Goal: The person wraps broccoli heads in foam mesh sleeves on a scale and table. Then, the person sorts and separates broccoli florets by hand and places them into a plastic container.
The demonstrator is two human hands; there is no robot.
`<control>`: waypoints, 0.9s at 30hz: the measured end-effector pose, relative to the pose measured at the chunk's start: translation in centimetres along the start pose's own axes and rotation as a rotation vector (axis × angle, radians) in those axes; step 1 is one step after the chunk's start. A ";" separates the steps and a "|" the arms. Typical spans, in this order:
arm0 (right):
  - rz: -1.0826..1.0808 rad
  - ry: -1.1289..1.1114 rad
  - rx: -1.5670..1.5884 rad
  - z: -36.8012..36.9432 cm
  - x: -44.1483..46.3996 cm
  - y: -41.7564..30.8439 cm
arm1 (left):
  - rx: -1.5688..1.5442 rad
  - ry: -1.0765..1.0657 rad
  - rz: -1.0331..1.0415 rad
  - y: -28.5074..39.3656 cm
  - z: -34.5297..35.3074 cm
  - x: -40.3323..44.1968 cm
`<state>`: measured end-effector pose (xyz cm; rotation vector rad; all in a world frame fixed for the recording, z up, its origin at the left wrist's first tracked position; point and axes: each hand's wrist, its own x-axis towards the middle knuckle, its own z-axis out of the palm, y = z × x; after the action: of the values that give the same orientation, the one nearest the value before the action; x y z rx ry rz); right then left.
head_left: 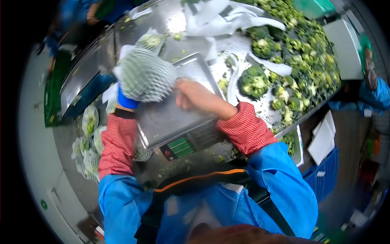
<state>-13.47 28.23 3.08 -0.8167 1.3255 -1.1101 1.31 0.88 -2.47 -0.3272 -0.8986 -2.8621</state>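
In the head view, a broccoli head in a white foam net (147,76) is held above the scale's metal pan (168,124). My left hand (128,97), in a blue glove, is closed around its left side; most of the fingers are hidden behind the net. Close to the net's right edge is my right hand (196,94), bare, with its fingers curled in and slightly blurred. Whether anything is pinched in them is not visible. A green display (178,147) shows at the scale's near side. Another netted broccoli (151,40) appears just beyond the held one.
Loose broccoli (298,61) is heaped on the right of the metal table. White foam nets (219,18) lie at the back. Several netted heads (87,150) sit at left near a green crate (57,89). Another person's blue sleeve (378,95) shows at far right, beyond a blue crate (323,175).
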 end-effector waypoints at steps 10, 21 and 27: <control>-0.045 1.246 -1.153 -12.1 -11.5 7.4 | -0.184 1.370 0.383 7.7 -3.3 5.2; -0.101 1.281 -0.562 -14.2 -11.6 16.0 | 0.921 0.175 -0.449 -20.3 10.4 17.8; -0.029 1.293 -0.475 -13.8 -10.6 18.3 | 1.483 0.204 -0.527 -29.5 3.4 22.1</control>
<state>-23.31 45.67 -12.30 -0.3728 2.7240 -1.4163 -24.93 25.75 -10.58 0.4064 -2.8472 -1.6264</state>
